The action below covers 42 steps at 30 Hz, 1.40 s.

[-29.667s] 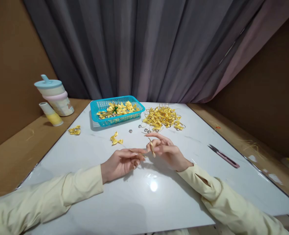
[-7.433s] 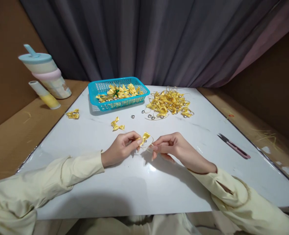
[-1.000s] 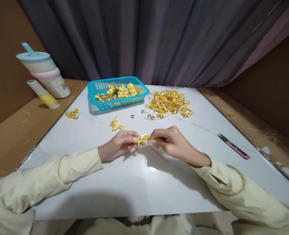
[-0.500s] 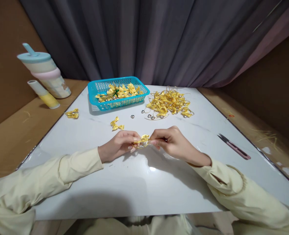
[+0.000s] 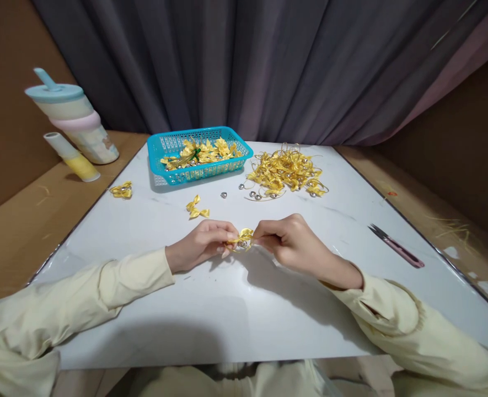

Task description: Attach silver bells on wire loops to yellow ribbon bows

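Between my two hands, above the near middle of the white table (image 5: 210, 325), is a yellow ribbon bow (image 5: 246, 234) with a small silver bell (image 5: 242, 244) and thin gold cord. My left hand (image 5: 204, 242) pinches the bow's left side between thumb and fingers. From the right, my right hand (image 5: 293, 242) is closed in a pinch at the bow's right edge, where the cord seems to run; its fingertips are partly hidden. Just beyond my left hand lie loose yellow bows (image 5: 197, 208), and a single silver bell (image 5: 224, 195) sits near them.
A blue basket (image 5: 202, 175) of yellow bows and bells stands at the back. Right of it is a heap of corded bows (image 5: 287, 171). Thread snips (image 5: 396, 245) lie at right, another bow (image 5: 121, 190) at left. A tumbler (image 5: 82, 124) and thread spool (image 5: 74, 158) stand beyond the left edge.
My right hand has shifted slightly to the right and turned a little at the bow. My left hand stays in place, holding the bow. The whole view has tilted very slightly.
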{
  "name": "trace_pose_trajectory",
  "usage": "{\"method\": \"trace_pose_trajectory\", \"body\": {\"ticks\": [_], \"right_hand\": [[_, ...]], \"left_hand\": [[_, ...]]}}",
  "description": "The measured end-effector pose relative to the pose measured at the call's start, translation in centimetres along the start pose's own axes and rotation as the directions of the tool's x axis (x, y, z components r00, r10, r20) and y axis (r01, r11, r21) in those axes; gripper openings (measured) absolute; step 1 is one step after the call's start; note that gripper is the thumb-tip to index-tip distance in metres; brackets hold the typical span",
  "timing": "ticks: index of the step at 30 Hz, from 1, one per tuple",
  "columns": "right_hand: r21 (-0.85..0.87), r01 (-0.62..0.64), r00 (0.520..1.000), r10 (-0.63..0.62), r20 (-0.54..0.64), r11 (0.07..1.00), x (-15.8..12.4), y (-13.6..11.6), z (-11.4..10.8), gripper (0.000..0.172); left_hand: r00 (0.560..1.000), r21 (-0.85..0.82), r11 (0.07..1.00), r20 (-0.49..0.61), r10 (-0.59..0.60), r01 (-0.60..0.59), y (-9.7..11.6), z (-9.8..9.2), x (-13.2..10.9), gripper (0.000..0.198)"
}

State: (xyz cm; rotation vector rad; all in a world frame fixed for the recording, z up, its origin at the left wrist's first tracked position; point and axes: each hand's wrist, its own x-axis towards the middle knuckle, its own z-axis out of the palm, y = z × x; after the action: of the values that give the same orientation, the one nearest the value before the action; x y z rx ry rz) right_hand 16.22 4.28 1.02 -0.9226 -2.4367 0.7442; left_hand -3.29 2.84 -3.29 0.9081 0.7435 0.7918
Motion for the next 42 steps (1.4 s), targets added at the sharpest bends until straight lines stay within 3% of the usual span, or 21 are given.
{"method": "trace_pose_trajectory", "body": {"ticks": [11, 21, 23, 26, 28, 36, 42], "right_hand": [[0.232, -0.151, 0.988, 0.155, -0.002, 0.961, 0.3, -0.1, 1.0, 0.016], [0.470, -0.236, 0.971, 0.188, 0.148, 0.850, 0.5, 1.0, 1.1, 0.019], [0.440, -0.199, 0.980, 0.165, 0.114, 0.876, 0.5, 1.3, 0.7, 0.012], [0.306, -0.118, 0.985, 0.150, -0.081, 0.945, 0.4, 1.3, 0.0, 0.013], [0.243, -0.100, 0.980, 0.138, -0.143, 0.965, 0.2, 1.1, -0.3, 0.011], [0.115, -0.095, 0.989, 0.107, -0.104, 0.989, -0.3, 0.7, 1.3, 0.024], [0.233, -0.166, 0.983, 0.179, -0.038, 0.958, -0.3, 0.6, 1.5, 0.014]], "left_hand": [[1.000, -0.031, 0.999, -0.004, 0.011, -0.011, 0.0, 0.3, -0.1, 0.014], [0.998, 0.008, 0.998, -0.012, 0.058, -0.058, 0.0, 0.0, 0.1, 0.015], [0.994, 0.055, 0.994, -0.054, 0.098, -0.095, -0.1, -0.1, 0.2, 0.015], [0.977, 0.195, 0.968, -0.109, 0.183, -0.160, -0.1, -0.2, 0.2, 0.017], [0.963, 0.313, 0.928, -0.113, 0.246, -0.200, -0.1, 0.0, 0.1, 0.018], [0.933, 0.514, 0.816, -0.078, 0.351, -0.264, -0.2, 0.6, -0.4, 0.019], [0.921, 0.584, 0.765, -0.071, 0.383, -0.273, -0.4, 0.6, -0.5, 0.018]]}}
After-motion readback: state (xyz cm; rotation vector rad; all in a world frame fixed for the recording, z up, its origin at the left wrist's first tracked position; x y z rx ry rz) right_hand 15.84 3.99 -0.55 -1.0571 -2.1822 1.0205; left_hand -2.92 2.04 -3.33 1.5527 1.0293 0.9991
